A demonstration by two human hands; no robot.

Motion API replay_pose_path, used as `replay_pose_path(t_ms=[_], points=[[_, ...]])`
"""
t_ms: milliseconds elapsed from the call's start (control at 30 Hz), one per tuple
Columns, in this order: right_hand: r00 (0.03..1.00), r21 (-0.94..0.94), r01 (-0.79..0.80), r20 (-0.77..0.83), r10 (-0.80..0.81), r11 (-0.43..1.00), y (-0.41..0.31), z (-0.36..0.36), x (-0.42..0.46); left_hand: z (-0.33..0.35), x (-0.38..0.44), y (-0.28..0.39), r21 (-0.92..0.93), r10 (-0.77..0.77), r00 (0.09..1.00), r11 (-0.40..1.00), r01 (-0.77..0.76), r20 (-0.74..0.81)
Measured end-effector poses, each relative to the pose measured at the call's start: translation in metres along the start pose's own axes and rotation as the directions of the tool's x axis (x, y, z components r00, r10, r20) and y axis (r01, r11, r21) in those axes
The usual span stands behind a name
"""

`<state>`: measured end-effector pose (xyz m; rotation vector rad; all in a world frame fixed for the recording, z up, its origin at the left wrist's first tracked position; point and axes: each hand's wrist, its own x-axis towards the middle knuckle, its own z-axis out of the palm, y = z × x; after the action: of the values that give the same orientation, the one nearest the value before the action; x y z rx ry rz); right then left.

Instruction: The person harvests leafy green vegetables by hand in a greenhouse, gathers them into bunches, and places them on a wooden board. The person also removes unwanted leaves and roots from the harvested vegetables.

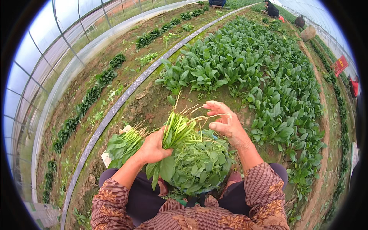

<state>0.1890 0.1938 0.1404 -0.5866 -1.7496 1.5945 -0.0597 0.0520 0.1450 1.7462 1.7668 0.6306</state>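
My left hand [155, 146] is closed around a bunch of spinach-like leafy greens [178, 130], roots pointing away from me and leaves hanging towards my lap. My right hand [222, 120] is raised just right of the root ends, thumb and fingers apart, with thin roots reaching across to it; I cannot tell whether it pinches any. Between my knees, below the bunch, sits a round blue container [228, 169] heaped with loose green leaves [198, 169]. Left of my left hand lies another pile of greens [126, 146], roots also pointing away, on something pale.
A dense bed of leafy plants [230, 63] grows ahead and to the right. A grey hose [115, 112] curves along the left. Bundled greens [89, 99] lie in a row beyond it. A person [271, 10] crouches far ahead; a red bag [339, 66] stands at right.
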Motion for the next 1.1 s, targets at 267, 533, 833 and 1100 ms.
replay_pose_path(t_ms=[267, 533, 833, 1100], points=[[0.997, -0.332, 0.018, -0.063, -0.041, 0.943, 0.017, 0.038, -0.007, 0.007, 0.005, 0.006, -0.345, -0.019, 0.989, 0.936, 0.069, 0.146], [0.977, -0.753, 0.207, 0.194, -0.090, 0.625, 0.014, 0.010, -0.009, 0.003, 0.000, 0.006, -0.338, -0.012, 0.973, 0.937, 0.092, 0.232], [0.958, -0.233, -0.245, 0.090, 0.272, 0.941, 0.022, -0.028, -0.006, -0.009, -0.005, 0.010, -0.202, 0.094, 0.959, 0.979, -0.040, 0.267], [0.961, 0.150, -0.278, 0.039, 0.275, 0.949, 0.030, 0.020, -0.016, 0.000, 0.000, 0.004, 0.245, 0.016, 0.957, 0.965, -0.090, 0.289]])
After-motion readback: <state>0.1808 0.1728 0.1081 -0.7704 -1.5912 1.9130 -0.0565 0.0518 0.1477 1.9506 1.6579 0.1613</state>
